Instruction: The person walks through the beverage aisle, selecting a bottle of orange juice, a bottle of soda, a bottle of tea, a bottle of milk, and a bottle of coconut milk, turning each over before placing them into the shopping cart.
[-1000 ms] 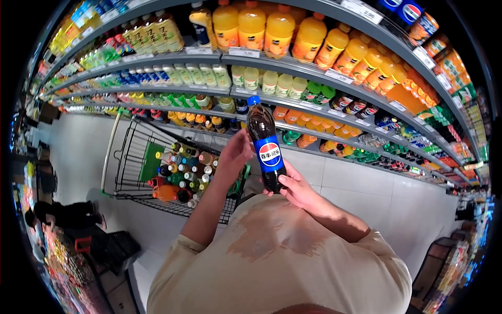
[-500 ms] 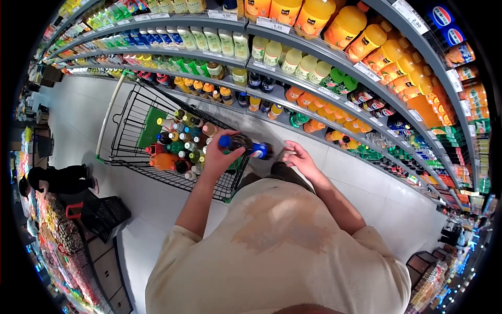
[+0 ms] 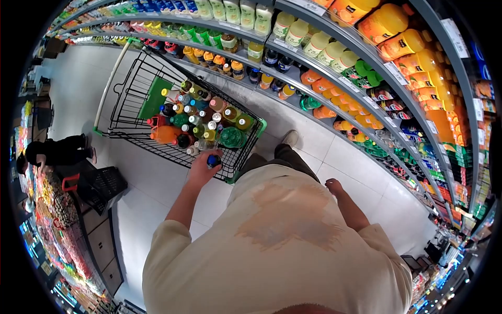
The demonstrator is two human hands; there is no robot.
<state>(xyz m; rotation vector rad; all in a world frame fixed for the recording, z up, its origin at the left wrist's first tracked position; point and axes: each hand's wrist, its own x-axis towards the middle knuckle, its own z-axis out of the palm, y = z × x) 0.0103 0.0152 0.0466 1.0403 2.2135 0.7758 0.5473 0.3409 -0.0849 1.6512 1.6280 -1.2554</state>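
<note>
My left hand [image 3: 202,168] is closed around the top of a dark cola bottle [image 3: 213,160] with a blue cap. It holds the bottle at the near side of the shopping cart [image 3: 125,112], and most of the bottle is hidden below the cap. Many drink bottles stand packed in the cart, among them a green bottle [image 3: 233,137] and an orange one [image 3: 164,134]. My right hand [image 3: 333,184] hangs low by my right side, away from the shelves, its fingers curled in with nothing showing in them.
Long shelves [image 3: 293,52] of bottled drinks curve along the far side and the right. At the left, a person in dark clothes [image 3: 60,150] is near a black basket [image 3: 102,186] and a display of packaged goods [image 3: 57,225]. Pale floor tiles lie around the cart.
My left hand has moved down and toward me with the cola bottle, turning it from lying sideways to cap up. My right hand has dropped to my side, away from the bottle.
</note>
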